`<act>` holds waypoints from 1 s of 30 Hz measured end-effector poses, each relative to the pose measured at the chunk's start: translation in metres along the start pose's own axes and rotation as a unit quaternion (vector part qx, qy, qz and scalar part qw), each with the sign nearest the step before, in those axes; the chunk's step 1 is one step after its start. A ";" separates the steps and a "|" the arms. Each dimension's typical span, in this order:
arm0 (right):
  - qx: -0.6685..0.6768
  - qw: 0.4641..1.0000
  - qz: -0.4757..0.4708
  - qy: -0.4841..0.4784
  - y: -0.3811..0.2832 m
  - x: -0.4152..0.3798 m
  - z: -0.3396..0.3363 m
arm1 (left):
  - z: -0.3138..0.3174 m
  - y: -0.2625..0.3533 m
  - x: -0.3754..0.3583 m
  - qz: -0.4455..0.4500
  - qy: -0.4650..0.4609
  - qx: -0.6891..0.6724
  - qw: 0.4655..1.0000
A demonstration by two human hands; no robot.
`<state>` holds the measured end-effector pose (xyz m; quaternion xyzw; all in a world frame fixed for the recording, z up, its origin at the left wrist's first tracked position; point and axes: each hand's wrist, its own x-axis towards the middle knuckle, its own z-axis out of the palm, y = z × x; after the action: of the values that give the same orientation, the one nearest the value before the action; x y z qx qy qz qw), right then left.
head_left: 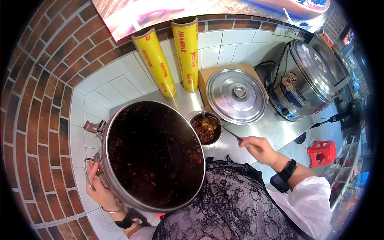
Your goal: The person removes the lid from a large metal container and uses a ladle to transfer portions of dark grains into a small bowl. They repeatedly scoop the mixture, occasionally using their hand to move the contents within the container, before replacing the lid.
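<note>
A large steel pot [120, 196] of dark liquid, with reddish-brown bits floating at its edges, fills the left side of the head view. My left hand [98, 192] is closed around the loop handle on its near left side. In my right hand [260, 150] is the thin handle of a ladle [209, 123]. The ladle's bowl, with amber liquid in it, rests inside a small steel pot [219, 136] just right of the large one. Reddish-brown granular food [203, 134] lies in that small pot, beneath the ladle.
Behind the pots, a steel lid [224, 96] lies on a cardboard box [205, 76]. Two yellow rolls [156, 64] lean against the tiled wall. A big lidded steel cooker [280, 94] stands at the right of the steel counter [276, 134]. A red stool [321, 154] is on the floor.
</note>
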<state>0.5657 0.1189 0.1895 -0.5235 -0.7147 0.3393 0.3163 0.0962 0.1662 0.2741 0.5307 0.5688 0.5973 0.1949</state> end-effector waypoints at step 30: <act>0.096 0.967 -0.184 -0.148 -0.079 0.099 0.043 | -0.004 -0.002 -0.001 0.004 0.008 0.010 1.000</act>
<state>0.4639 0.1896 0.2395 -0.2942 -0.8019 0.4155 0.3128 0.0930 0.1639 0.2726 0.5304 0.5742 0.5963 0.1828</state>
